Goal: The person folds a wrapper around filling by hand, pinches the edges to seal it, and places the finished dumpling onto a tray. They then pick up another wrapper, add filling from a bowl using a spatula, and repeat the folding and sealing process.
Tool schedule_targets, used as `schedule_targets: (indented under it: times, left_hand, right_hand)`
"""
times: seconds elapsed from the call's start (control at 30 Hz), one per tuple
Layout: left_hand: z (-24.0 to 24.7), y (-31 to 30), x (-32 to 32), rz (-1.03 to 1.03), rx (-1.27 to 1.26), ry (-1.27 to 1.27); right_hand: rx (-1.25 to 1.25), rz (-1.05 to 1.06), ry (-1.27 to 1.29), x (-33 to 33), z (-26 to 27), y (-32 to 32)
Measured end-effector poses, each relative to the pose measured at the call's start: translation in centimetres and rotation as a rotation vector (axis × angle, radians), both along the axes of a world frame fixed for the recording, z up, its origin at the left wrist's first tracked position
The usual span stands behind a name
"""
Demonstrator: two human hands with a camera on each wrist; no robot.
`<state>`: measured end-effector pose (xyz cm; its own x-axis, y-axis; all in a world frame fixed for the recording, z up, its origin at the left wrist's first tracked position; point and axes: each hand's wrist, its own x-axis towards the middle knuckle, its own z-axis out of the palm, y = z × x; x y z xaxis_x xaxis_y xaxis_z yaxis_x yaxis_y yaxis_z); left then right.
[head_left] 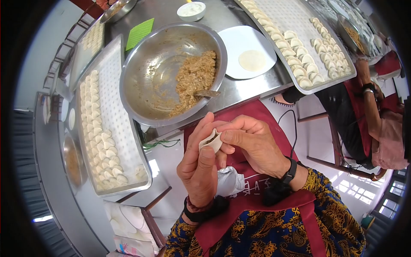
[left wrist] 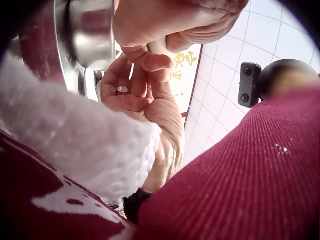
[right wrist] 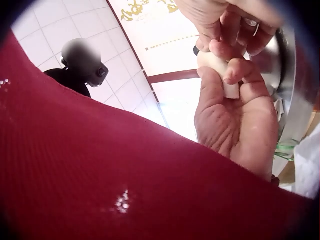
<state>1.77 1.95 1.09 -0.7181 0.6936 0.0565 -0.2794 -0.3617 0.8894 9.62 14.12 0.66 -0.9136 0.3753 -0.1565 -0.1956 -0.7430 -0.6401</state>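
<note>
A folded dumpling with dark filling showing at its gap is held between both hands, in front of the steel bowl. My left hand cradles it, the thumb along its near side and the fingers behind. With thumb and index finger my right hand pinches the dumpling's right edge. From below, the right wrist view shows the pale dough amid the fingers of both hands. Fingers hide most of the dough in the left wrist view.
The steel bowl holds brown filling and a spoon. Right of it, a round wrapper lies on a white plate. Trays of dumplings flank the bowl, one left and one right. Another person sits at right.
</note>
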Motion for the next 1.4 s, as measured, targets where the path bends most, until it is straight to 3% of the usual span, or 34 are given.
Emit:
schedule_targets:
  times: [0.5,0.67,0.93,1.23,1.4]
  left_hand:
    - [-0.1,0.2,0.2,0.042,-0.044,0.149]
    - [-0.1,-0.6,0.1,-0.108,-0.099,0.028]
    - [1.2,0.2,0.7,-0.091,-0.153,-0.024]
    - [0.3,-0.3,0.2,-0.133,-0.144,-0.031]
    - [0.7,-0.1,0.4,-0.093,-0.197,0.025]
  right_hand:
    - [0.117,-0.006,0.078,-0.1,0.1,0.6]
    - [0.213,-0.048,0.007,0.0,0.7,0.7]
    - [0.151,0.176,-0.083,0.7,1.0,1.8]
    - [0.132,0.046,0.066,0.5,-0.5,1.4]
    - [0.165,0.053,-0.044,0.6,0.5,1.2]
